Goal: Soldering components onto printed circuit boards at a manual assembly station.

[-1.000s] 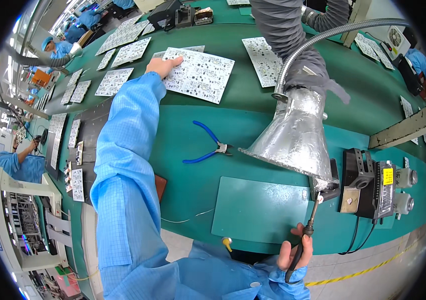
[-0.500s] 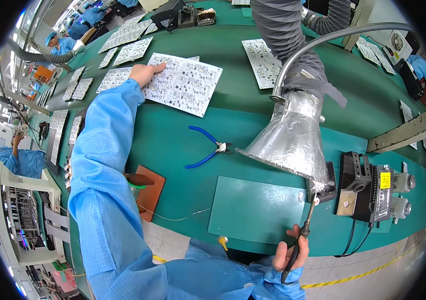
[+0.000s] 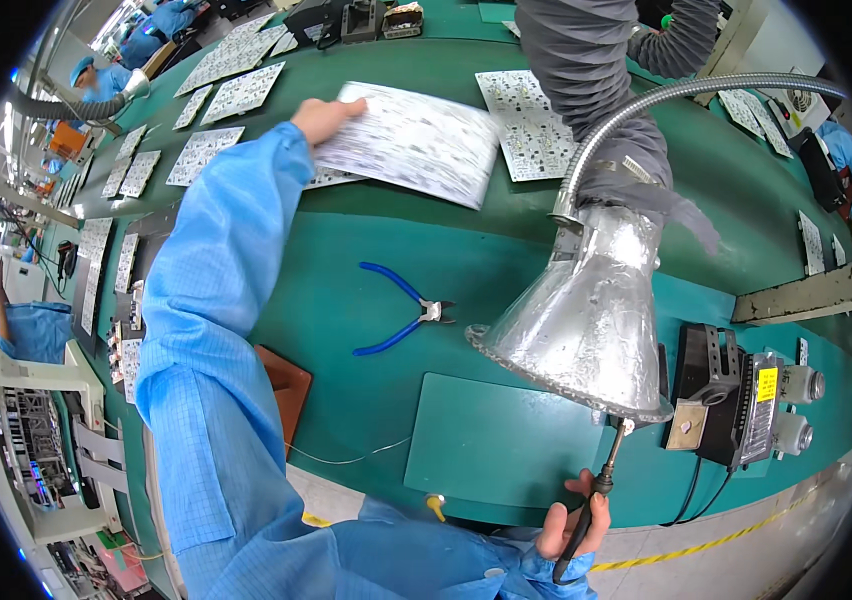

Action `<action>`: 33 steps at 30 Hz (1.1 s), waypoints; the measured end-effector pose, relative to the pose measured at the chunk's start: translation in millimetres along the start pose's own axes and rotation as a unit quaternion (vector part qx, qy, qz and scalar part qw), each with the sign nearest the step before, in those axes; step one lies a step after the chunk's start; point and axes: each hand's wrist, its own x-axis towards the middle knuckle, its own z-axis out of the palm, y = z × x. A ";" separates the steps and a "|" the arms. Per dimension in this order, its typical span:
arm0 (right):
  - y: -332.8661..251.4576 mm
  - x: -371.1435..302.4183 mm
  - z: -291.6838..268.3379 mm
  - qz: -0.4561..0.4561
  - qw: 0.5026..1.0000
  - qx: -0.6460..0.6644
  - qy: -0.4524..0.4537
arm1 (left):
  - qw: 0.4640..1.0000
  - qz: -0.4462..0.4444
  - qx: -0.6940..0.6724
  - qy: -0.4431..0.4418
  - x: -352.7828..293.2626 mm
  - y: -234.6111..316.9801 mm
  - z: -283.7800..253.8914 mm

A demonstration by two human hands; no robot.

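Observation:
My left hand (image 3: 324, 117) reaches far across the green bench and grips the left edge of a large white circuit board panel (image 3: 411, 142), which is lifted and blurred. My right hand (image 3: 571, 518) is low at the near edge, closed around the black handle of a soldering iron (image 3: 594, 495) whose tip points up under a silver foil fume hood (image 3: 586, 315). Blue-handled cutters (image 3: 401, 310) lie on the bench between my arms. A green mat (image 3: 501, 440) sits in front of my right hand.
More circuit board panels (image 3: 531, 130) lie at the back and along the left (image 3: 204, 152). A black soldering station (image 3: 736, 400) stands at right. A brown pad (image 3: 284, 385) sits by my left elbow. Other workers in blue (image 3: 96, 75) are at far benches.
My left hand has pulled the circuit board panel off the bench and toward me and to the right. My right hand has stayed holding the soldering iron.

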 end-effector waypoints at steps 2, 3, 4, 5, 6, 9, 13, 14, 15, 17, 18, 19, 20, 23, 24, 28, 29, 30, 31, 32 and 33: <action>0.4 -0.8 -0.5 0.003 1.000 0.003 -0.002 | 0.982 0.074 0.174 -0.018 -5.3 0.0 8.3; 0.5 -0.4 0.3 0.005 1.000 0.006 -0.002 | 0.982 0.073 0.174 -0.015 -7.7 -8.7 11.0; -0.4 0.4 0.5 0.003 1.000 0.008 -0.002 | 0.955 0.073 0.266 0.109 -13.3 -19.9 16.5; -1.6 0.8 0.4 0.005 1.000 0.005 -0.003 | 0.905 0.071 0.351 0.230 -19.4 -24.2 21.2; -2.0 1.2 0.1 0.007 1.000 0.002 -0.004 | 0.935 -0.062 0.320 0.137 -8.3 -32.2 17.1; -2.0 0.7 -0.5 0.012 1.000 -0.003 -0.002 | 0.940 -0.076 0.291 0.163 -14.8 -45.9 28.5; 5.4 -2.8 -7.8 0.016 1.000 0.005 -0.003 | 0.939 -0.066 0.313 0.127 24.9 -74.3 15.7; 6.8 -2.0 -7.7 0.010 1.000 0.009 -0.009 | 0.917 -0.040 0.359 0.170 43.8 -97.2 4.6; 7.7 -1.3 -8.5 0.004 1.000 0.008 -0.012 | 0.916 -0.042 0.365 0.165 53.1 -103.8 -6.0; 7.9 -1.6 -2.9 -0.001 1.000 0.023 -0.011 | 0.886 -0.050 0.427 0.175 73.9 -120.0 -28.6; 7.9 -1.9 -3.7 -0.001 1.000 0.014 -0.010 | 0.891 -0.043 0.421 0.164 51.4 -90.2 -9.2; 6.8 -1.3 -2.9 0.002 1.000 0.000 -0.008 | 0.914 0.014 0.373 0.162 25.4 -58.1 9.2; 0.7 -2.7 -1.5 0.013 1.000 -0.003 0.002 | 0.927 0.062 0.328 0.169 -13.2 -26.3 12.7; -2.6 -4.1 -1.4 0.019 1.000 0.006 0.006 | 0.854 0.148 0.471 0.166 -42.7 -13.9 36.2; -2.4 -3.7 -0.6 0.018 1.000 0.003 0.009 | 0.878 0.153 0.435 0.132 -44.4 -10.6 47.0; 0.6 -4.5 -1.4 0.004 1.000 0.013 -0.001 | 0.911 0.189 0.358 0.077 -71.0 -3.5 74.1; 1.0 -7.3 0.0 0.010 1.000 0.024 0.005 | 0.916 0.216 0.326 0.088 -75.1 -0.8 76.5; 1.5 -7.7 1.4 0.014 0.999 0.037 0.010 | 0.902 0.173 0.375 0.126 -77.6 6.3 69.4; 1.3 -7.4 0.7 0.012 0.999 0.037 0.009 | 0.894 0.115 0.394 0.178 -64.5 -2.8 68.5; 1.5 -7.2 1.5 0.010 0.999 0.041 0.004 | 0.879 0.056 0.412 0.231 -47.5 -18.9 63.5; 2.2 -6.6 0.6 0.008 0.999 0.040 0.001 | 0.903 0.001 0.393 0.175 -38.1 -29.5 58.9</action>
